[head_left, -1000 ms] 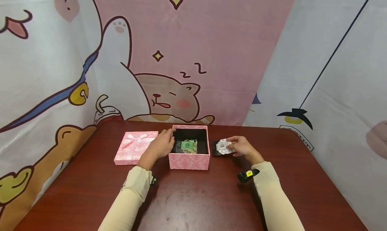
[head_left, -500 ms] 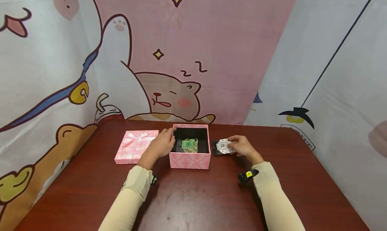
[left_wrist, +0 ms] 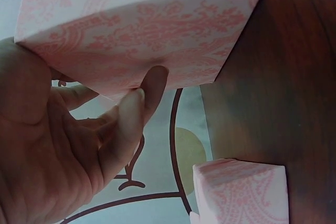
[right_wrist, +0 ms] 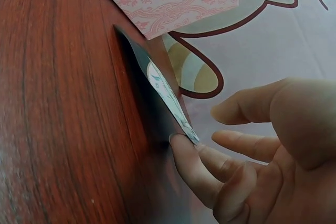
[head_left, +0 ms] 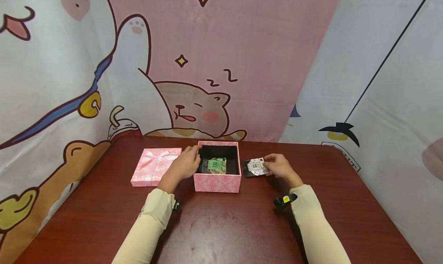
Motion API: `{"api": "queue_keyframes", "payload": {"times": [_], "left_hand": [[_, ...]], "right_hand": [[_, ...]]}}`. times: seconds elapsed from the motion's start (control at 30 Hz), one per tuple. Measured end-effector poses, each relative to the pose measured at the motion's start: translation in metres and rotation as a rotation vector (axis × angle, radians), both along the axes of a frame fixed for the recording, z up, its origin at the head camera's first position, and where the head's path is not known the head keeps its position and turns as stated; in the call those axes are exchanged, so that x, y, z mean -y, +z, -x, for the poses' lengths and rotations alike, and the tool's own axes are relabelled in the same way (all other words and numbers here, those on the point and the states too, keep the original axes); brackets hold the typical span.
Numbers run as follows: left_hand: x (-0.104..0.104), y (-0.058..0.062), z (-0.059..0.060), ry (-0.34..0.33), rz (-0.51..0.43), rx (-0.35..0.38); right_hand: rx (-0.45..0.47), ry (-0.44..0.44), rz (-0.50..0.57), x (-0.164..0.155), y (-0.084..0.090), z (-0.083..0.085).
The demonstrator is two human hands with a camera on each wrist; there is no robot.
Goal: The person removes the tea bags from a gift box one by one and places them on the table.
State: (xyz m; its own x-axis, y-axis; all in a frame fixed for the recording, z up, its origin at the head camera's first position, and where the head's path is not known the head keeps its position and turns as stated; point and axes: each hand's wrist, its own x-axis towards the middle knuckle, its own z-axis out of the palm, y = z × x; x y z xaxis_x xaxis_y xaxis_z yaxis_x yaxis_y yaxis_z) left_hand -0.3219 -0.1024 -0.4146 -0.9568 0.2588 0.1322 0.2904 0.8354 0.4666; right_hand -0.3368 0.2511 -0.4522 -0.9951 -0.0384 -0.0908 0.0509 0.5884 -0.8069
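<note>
A pink patterned gift box (head_left: 216,183) stands uncovered, with a green-labelled sachet (head_left: 215,165) inside on something dark. My left hand (head_left: 186,165) holds the box's left wall. In the left wrist view, fingertips (left_wrist: 156,77) press its outer side; the thumb is hidden. Right of the box, a white-and-silver sachet (head_left: 257,166) lies over a black packet (head_left: 247,168). My right hand (head_left: 278,166) is at its right edge. In the right wrist view, one finger (right_wrist: 185,153) touches the raised edge of the sachet (right_wrist: 169,98), while the thumb (right_wrist: 236,107) stays apart from it.
A pink box lid (head_left: 155,167) with a ribbon bow lies left of the box. Everything stands on a dark red-brown wooden table (head_left: 221,225). Behind its far edge hangs a cartoon-printed cloth (head_left: 263,64).
My right hand's fingers have drawn back slightly to the right, from over the white sachet to its right edge. The left hand and the box keep their places.
</note>
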Motion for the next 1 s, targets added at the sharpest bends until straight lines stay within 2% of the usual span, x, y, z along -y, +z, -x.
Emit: {"api": "queue_keyframes", "payload": {"times": [0.4, 1.0], "left_hand": [[0.0002, -0.0004, -0.0009, 0.005, -0.005, 0.02], [-0.0001, -0.0013, -0.0007, 0.004, -0.011, 0.018]], "right_hand": [[-0.009, 0.006, -0.068, -0.0089, 0.0032, -0.0062], [0.03, -0.009, -0.066, -0.0096, 0.0079, -0.0086]]}}
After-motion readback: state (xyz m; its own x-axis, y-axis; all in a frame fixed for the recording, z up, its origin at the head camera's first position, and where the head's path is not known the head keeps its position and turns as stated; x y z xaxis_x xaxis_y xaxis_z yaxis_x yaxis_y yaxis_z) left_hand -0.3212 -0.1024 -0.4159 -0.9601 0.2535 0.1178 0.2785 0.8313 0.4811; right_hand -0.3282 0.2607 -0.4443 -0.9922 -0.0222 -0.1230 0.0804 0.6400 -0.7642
